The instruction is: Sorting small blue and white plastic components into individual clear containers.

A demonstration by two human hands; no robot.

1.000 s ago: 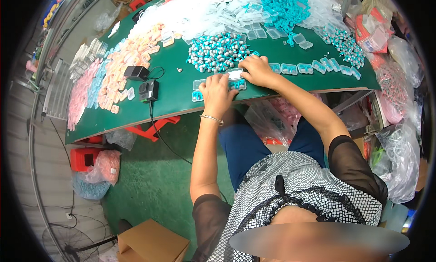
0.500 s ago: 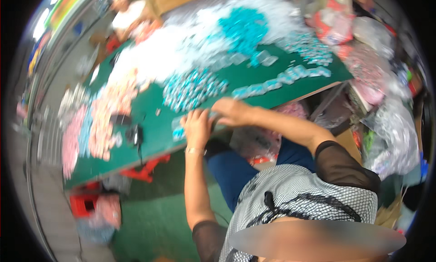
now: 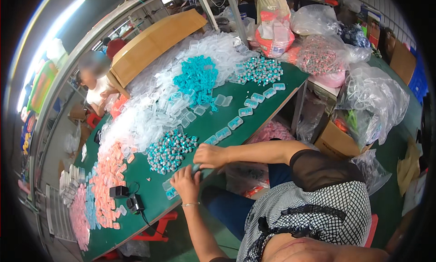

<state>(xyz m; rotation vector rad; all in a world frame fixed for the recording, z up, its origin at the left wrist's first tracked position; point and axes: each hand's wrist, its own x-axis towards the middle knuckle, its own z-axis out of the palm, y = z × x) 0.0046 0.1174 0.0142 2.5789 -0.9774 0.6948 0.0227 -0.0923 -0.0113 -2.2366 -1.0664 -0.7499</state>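
Note:
At the near edge of the green table (image 3: 200, 125), my left hand (image 3: 185, 184) and my right hand (image 3: 211, 156) meet with fingers closed. Between them is a small clear plastic case (image 3: 196, 168), mostly hidden by the fingers. Beside my left hand lies an open clear case (image 3: 170, 193) with teal pieces in it. Beyond my right hand, a row of clear cases with teal contents (image 3: 235, 122) runs along the table edge. A heap of small teal-and-grey pieces (image 3: 170, 150) sits just past my hands.
Further back are a teal pile (image 3: 197, 80), a large mound of clear plastic cases (image 3: 150, 103) and a cardboard box (image 3: 156, 46). Peach cases (image 3: 106, 184) and a black device with a cable (image 3: 135, 204) lie left. Another person (image 3: 96, 91) sits beyond the table. Plastic bags (image 3: 370, 98) stand right.
The view has swung, so the table appears tilted more steeply and the picture is sharper. My hands stay close together at the table edge, fingers still closed.

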